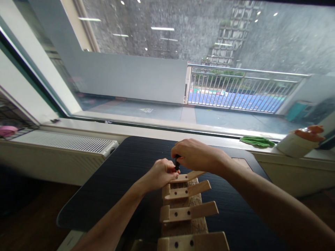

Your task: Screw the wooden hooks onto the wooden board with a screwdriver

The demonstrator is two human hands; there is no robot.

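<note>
One black tool (177,163) pinched in right hand (195,155); left hand (161,174) grips far end of wooden rack (188,212).

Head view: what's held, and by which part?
Right hand pinches a small dark tool by its top end. Left hand holds the wooden frame at its farthest slat.

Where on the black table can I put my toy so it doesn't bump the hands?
The widest bare patch of the table lies left of the left hand, toward the radiator. A bare strip runs behind both hands, along the windowsill. The middle is crowded: the right hand meets the left over the wooden rack.
</note>
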